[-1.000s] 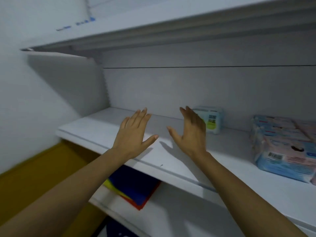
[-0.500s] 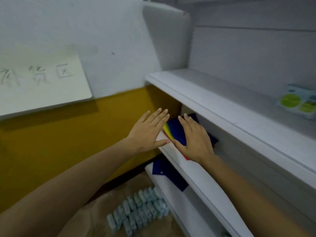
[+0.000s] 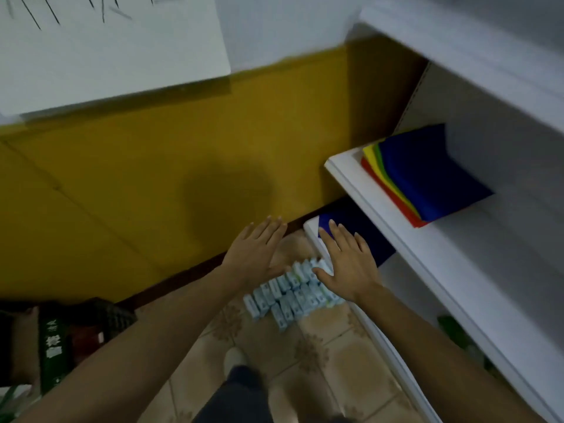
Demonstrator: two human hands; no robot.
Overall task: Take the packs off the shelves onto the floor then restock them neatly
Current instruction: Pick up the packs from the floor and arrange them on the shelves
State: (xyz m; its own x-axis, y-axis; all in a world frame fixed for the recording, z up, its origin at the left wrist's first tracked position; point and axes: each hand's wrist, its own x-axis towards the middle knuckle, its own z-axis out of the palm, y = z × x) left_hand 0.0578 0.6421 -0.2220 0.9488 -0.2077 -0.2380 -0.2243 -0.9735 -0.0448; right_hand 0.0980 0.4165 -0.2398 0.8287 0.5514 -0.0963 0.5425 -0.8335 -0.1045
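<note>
Pale-blue packs [image 3: 290, 296], head view: on the floor, in tight rows, standing on edge. They sit below and between your two hands; your right thumb and wrist cover their far-right end.
Left hand [image 3: 254, 251]: yours is flat, palm down, fingers straight and close together. It holds nothing. It hovers above the left end of the rows.
Right hand [image 3: 348, 267]: flat, palm down, fingers straight and slightly spread, nothing in it. It overlaps the front edge of the lowest shelf [image 3: 311, 230]; contact cannot be told.
Floor [image 3: 345, 355]: beige patterned tile, under both your forearms.
Middle shelf [image 3: 396, 239]: white, beyond and to the right of your right hand.
Coloured sheets [image 3: 427, 178]: blue on top, with green, yellow and red edges showing. The stack lies on the middle shelf, well beyond your right fingertips.
Dark blue sheet [image 3: 363, 227]: on the lowest shelf, just past your right fingers.
Yellow wall [image 3: 152, 178]: beyond your left hand.
White board [image 3: 106, 50]: on the wall high above your left hand; markings blurred.
Green crate [image 3: 52, 346]: far left of your left forearm.
Shoe [image 3: 233, 360]: pale, on the tile between your forearms.
</note>
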